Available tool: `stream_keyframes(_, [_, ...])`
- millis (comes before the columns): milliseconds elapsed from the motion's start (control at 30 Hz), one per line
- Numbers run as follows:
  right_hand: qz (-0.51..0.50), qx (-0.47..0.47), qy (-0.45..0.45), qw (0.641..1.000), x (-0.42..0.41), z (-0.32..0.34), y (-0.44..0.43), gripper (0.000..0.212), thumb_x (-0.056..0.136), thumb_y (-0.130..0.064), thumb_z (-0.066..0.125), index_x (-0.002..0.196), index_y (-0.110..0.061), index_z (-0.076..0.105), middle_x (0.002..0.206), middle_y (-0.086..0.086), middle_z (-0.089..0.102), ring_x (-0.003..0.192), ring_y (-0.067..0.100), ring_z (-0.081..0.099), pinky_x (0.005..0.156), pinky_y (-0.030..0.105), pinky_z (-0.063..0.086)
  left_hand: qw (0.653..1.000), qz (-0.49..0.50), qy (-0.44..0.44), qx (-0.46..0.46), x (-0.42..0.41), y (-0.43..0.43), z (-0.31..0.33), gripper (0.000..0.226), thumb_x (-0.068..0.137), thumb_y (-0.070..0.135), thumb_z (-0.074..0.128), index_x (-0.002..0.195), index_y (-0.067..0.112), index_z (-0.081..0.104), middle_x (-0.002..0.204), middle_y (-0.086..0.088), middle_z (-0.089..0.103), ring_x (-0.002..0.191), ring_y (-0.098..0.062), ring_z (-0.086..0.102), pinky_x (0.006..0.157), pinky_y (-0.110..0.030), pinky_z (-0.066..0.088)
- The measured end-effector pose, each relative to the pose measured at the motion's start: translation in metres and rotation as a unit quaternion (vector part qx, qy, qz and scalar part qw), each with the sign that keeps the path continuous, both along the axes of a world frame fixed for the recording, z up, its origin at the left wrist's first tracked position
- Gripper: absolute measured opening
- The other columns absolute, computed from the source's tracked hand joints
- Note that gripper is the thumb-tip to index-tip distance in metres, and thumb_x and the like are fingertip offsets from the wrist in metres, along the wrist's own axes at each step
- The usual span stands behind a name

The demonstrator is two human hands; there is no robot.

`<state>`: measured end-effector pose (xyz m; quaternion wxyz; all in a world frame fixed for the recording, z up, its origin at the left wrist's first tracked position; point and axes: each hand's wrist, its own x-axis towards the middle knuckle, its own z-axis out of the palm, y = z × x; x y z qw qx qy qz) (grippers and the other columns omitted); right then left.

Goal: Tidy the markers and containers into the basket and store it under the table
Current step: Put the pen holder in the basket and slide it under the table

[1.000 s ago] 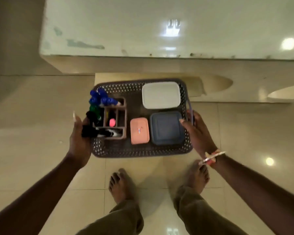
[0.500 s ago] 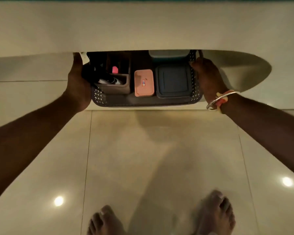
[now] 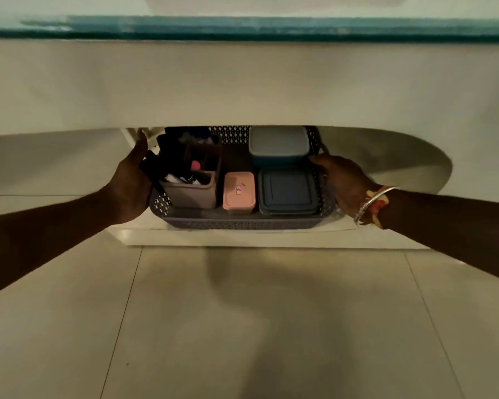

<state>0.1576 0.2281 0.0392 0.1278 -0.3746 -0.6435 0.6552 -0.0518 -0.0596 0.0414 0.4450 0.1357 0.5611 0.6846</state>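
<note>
Seen from the head camera, a person holds a loaded basket [image 3: 242, 223] in the low opening under the table [image 3: 242, 82], the left hand [image 3: 130, 185] gripping its left end and the right hand [image 3: 343, 185] clasping its right rim. The packing looks finished: markers [image 3: 195, 165] stand in a brown holder [image 3: 190, 191], beside a pink container [image 3: 239, 192], a dark blue container [image 3: 287, 191] and a grey-lidded container [image 3: 278, 145] behind it. The basket's front wall sits at the edge of the pale ledge [image 3: 271, 239] below the tabletop. In the dim light it is hard to say whether the basket rests there or hangs from the hands. What appears left is to slide it fully in and let go.
</note>
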Motion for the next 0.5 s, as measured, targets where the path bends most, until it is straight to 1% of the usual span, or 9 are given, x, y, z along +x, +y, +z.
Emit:
stream_keyframes(100, [0.016, -0.014, 0.015, 1.0, -0.004, 0.0, 0.009, 0.03, 0.079, -0.041, 0.069, 0.091, -0.013, 0.072, 0.103, 0.016, 0.073, 0.104, 0.039, 0.067, 0.099, 0.056, 0.049, 0.999, 0.013, 0.033, -0.023, 0.0, 0.005, 0.006, 0.077, 0.091, 0.072, 0.031, 0.144, 0.019, 0.048, 0.141, -0.007, 0.057, 0.128, -0.023, 0.056, 0.11, -0.04, 0.041])
stream_keyframes(167, [0.044, 0.019, -0.017, 0.999, -0.003, -0.004, 0.012, 0.049, 0.076, -0.054, 0.069, 0.101, -0.012, 0.071, 0.107, 0.015, 0.073, 0.102, 0.036, 0.067, 0.098, 0.054, 0.05, 0.994, 0.054, 0.083, -0.037, 0.008, 0.008, 0.009, 0.064, 0.098, 0.064, 0.026, 0.139, 0.023, 0.053, 0.125, 0.001, 0.068, 0.114, -0.015, 0.065, 0.1, -0.031, 0.046])
stream_keyframes(200, [0.059, 0.072, -0.042, 0.995, 0.001, -0.006, 0.01, 0.067, 0.072, -0.064, 0.067, 0.114, -0.011, 0.066, 0.114, 0.012, 0.07, 0.103, 0.031, 0.067, 0.098, 0.05, 0.051, 0.987, 0.096, 0.116, -0.053, 0.014, 0.007, 0.006, 0.055, 0.101, 0.058, 0.025, 0.136, 0.027, 0.053, 0.117, 0.007, 0.071, 0.107, -0.008, 0.067, 0.096, -0.026, 0.048])
stream_keyframes(233, [0.07, 0.152, -0.068, 0.983, 0.009, -0.005, 0.004, 0.079, 0.074, -0.069, 0.063, 0.129, -0.012, 0.055, 0.127, 0.007, 0.062, 0.112, 0.025, 0.062, 0.102, 0.045, 0.048, 0.972, 0.155, 0.16, -0.078, 0.022, 0.002, 0.002, 0.049, 0.103, 0.056, 0.024, 0.136, 0.032, 0.05, 0.122, 0.011, 0.068, 0.112, -0.004, 0.063, 0.098, -0.025, 0.046])
stream_keyframes(300, [0.128, 0.375, -0.065, 0.916, 0.032, -0.009, -0.012, 0.084, 0.088, -0.065, 0.051, 0.151, -0.017, 0.025, 0.153, 0.003, 0.034, 0.14, 0.021, 0.035, 0.116, 0.039, 0.03, 0.927, 0.232, 0.256, -0.144, 0.039, -0.017, -0.016, 0.065, 0.096, 0.068, 0.024, 0.152, 0.035, 0.027, 0.157, 0.009, 0.035, 0.143, -0.011, 0.034, 0.117, -0.036, 0.028])
stream_keyframes(333, [0.187, 0.481, -0.052, 0.855, 0.047, -0.013, -0.023, 0.084, 0.091, -0.061, 0.049, 0.155, -0.018, 0.015, 0.162, 0.003, 0.018, 0.149, 0.02, 0.016, 0.121, 0.038, 0.018, 0.905, 0.226, 0.302, -0.196, 0.05, -0.032, -0.028, 0.077, 0.091, 0.075, 0.023, 0.156, 0.035, 0.012, 0.164, 0.01, 0.013, 0.15, -0.012, 0.015, 0.122, -0.041, 0.016])
stream_keyframes(367, [0.242, 0.567, -0.053, 0.786, 0.061, -0.012, -0.037, 0.085, 0.093, -0.058, 0.048, 0.157, -0.017, 0.01, 0.165, 0.003, 0.006, 0.152, 0.019, 0.002, 0.123, 0.038, 0.011, 0.873, 0.19, 0.376, -0.246, 0.062, -0.049, -0.042, 0.085, 0.087, 0.076, 0.024, 0.156, 0.033, 0.0, 0.165, 0.011, -0.002, 0.152, -0.01, 0.002, 0.123, -0.042, 0.009])
stream_keyframes(433, [0.327, 0.66, -0.073, 0.672, 0.08, -0.026, -0.055, 0.086, 0.093, -0.056, 0.047, 0.157, -0.012, 0.01, 0.165, 0.006, -0.003, 0.152, 0.022, -0.008, 0.123, 0.043, 0.008, 0.75, 0.052, 0.587, -0.3, 0.092, -0.075, -0.062, 0.093, 0.088, 0.068, 0.032, 0.156, 0.021, -0.01, 0.164, 0.003, -0.017, 0.152, -0.015, -0.011, 0.124, -0.039, 0.003])
stream_keyframes(500, [0.352, 0.692, -0.114, 0.62, 0.088, -0.036, -0.066, 0.092, 0.09, -0.06, 0.046, 0.157, -0.009, 0.01, 0.165, 0.01, -0.003, 0.152, 0.027, -0.006, 0.121, 0.051, 0.015, 0.611, -0.079, 0.736, -0.279, 0.108, -0.085, -0.074, 0.096, 0.092, 0.064, 0.037, 0.156, 0.008, -0.005, 0.165, -0.01, -0.012, 0.152, -0.027, -0.007, 0.123, -0.039, 0.004])
